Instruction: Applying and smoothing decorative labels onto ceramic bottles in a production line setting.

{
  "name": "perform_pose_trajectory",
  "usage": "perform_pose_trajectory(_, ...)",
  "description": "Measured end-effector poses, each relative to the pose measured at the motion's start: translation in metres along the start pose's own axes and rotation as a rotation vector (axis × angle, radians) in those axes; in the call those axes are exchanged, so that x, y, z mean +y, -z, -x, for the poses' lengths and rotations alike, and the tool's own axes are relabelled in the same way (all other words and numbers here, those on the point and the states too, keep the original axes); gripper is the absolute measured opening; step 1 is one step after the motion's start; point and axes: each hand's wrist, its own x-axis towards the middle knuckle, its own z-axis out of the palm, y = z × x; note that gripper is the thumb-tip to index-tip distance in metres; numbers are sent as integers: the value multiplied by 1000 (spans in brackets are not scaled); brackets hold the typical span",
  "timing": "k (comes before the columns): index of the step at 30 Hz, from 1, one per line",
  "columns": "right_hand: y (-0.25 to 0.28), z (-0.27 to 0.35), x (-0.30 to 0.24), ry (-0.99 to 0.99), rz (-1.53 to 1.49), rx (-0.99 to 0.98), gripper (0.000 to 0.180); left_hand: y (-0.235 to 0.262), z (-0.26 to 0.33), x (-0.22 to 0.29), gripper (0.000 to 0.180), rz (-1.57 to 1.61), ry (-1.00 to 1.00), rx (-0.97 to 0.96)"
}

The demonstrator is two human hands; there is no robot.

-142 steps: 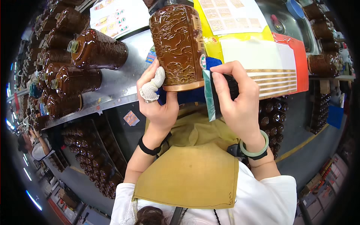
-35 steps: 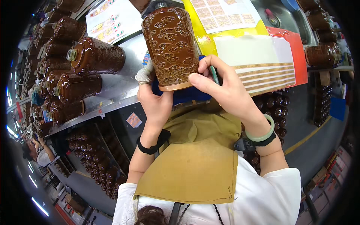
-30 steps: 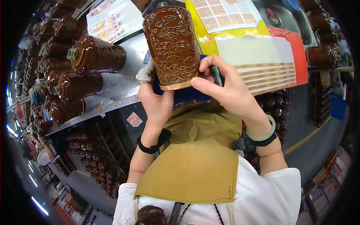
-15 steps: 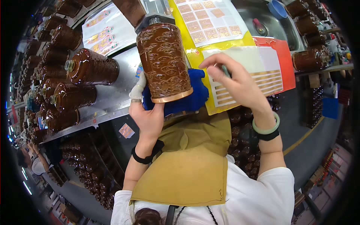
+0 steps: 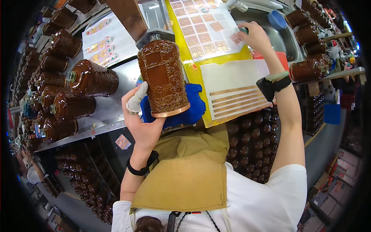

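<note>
My left hand (image 5: pixel 141 120) grips a brown embossed ceramic bottle (image 5: pixel 161 79) from below and holds it upright over a blue cloth (image 5: pixel 187 110) on the steel bench. Its thumb wears a white fabric cot. My right hand (image 5: pixel 255 36) reaches far forward to a white sheet of small brown square labels (image 5: pixel 206 27) lying on a yellow board (image 5: pixel 191 69); its fingertips touch a label near the sheet's right edge. A dark band and a pale green bangle sit on that wrist.
Several brown bottles (image 5: pixel 91 79) lie on their sides along the left of the steel bench (image 5: pixel 108 110). More bottles (image 5: pixel 307 69) stand at the right by a sink with a blue bowl (image 5: pixel 277 19). A backing sheet with brown strips (image 5: pixel 235 94) lies at the right. Racks of bottles fill the space below.
My right hand has left the bottle's side and stretched forward to the label sheet. The bottle, held in the left hand alone, has shifted left over the blue cloth.
</note>
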Motion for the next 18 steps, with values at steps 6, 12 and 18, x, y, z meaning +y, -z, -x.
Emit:
perform_pose_trajectory(6,6,-38,13,-137,-236,-455,52,2,0,-1,70,-16,3,12)
perform_pose_trajectory(12,6,-52,44,-191,-197,-473,39,6,-1,-2,70,-32,11,-9)
perform_pose_trajectory(18,-27,-37,68,-418,242,-375,41,2,-4,-7,76,56,44,-27)
